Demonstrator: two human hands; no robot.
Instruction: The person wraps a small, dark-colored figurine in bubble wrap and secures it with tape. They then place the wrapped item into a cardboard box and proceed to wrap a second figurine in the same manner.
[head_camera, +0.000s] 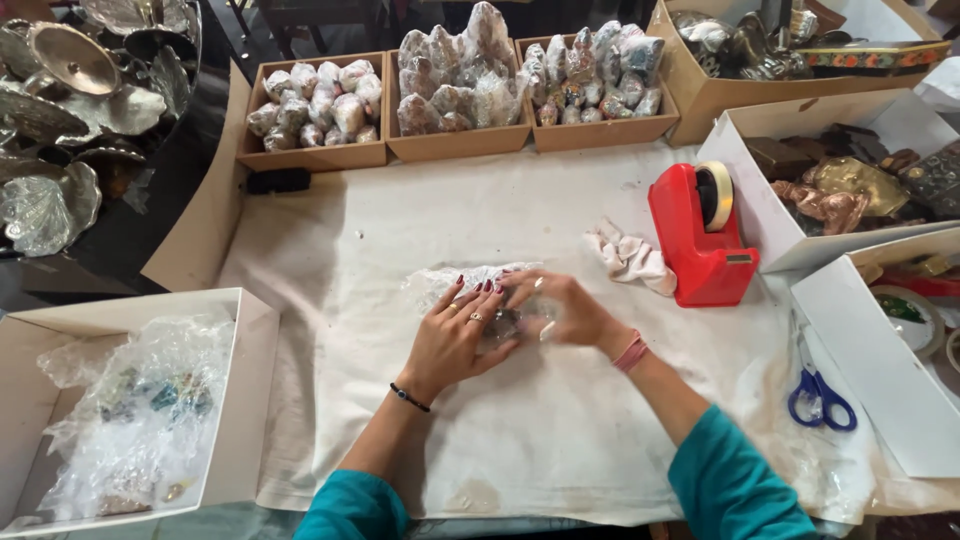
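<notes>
My left hand (455, 330) and right hand (560, 310) press flat, fingers spread, on a bubble-wrapped bundle (470, 285) at the middle of the white cloth (400, 220). Three brown cardboard trays (320, 150) of wrapped pieces line the far edge; a red tape dispenser (700, 235) stands right.

Three shallow brown cardboard boxes (455, 148) stand side by side along the far edge of the worktop, each packed with bubble-wrapped bundles (318, 105). A larger brown carton (700, 95) sits at the far right corner. Two white open boxes (745, 190) line the right side. A white box (245, 400) at near left holds loose bubble wrap. At centre, a clear bubble-wrapped parcel (450, 283) lies under both hands. No labels, signs or screens visible.
</notes>
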